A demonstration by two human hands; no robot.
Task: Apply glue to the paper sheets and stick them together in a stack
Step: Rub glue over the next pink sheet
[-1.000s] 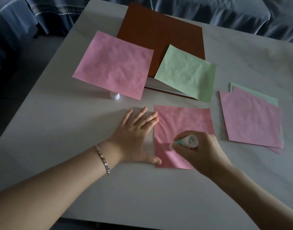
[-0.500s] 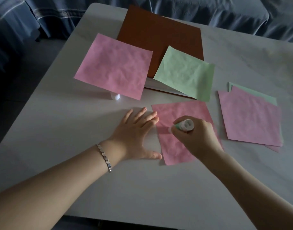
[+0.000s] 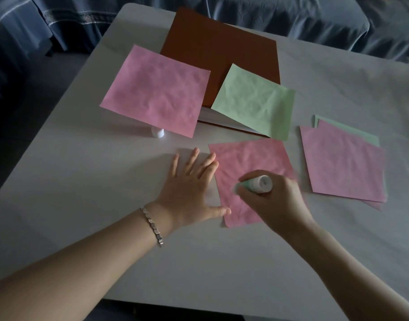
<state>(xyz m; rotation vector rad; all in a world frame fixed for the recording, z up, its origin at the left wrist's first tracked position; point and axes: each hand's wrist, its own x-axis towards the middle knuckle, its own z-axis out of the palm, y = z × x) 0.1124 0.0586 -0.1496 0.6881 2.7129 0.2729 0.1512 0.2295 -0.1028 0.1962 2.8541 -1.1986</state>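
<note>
A pink paper sheet (image 3: 247, 163) lies flat in the middle of the white table (image 3: 106, 181). My left hand (image 3: 190, 191) lies flat with spread fingers, its thumb and fingertips at the sheet's left edge. My right hand (image 3: 275, 202) grips a green and white glue stick (image 3: 256, 184), tip down on the sheet's lower left part. To the right lies a stack of pink and green sheets (image 3: 342, 163). A loose pink sheet (image 3: 157, 89) and a green sheet (image 3: 254, 100) rest farther back.
A brown folder (image 3: 219, 49) with white pages lies at the back under the loose sheets. A small white cap (image 3: 158, 133) stands under the far pink sheet's front edge. Blue fabric (image 3: 291, 15) runs behind the table. The table's front edge is close to me.
The glue stick in my right hand went up the sheet, then came back down toward its lower left. The pink sheet has turned slightly. My left hand stays in place.
</note>
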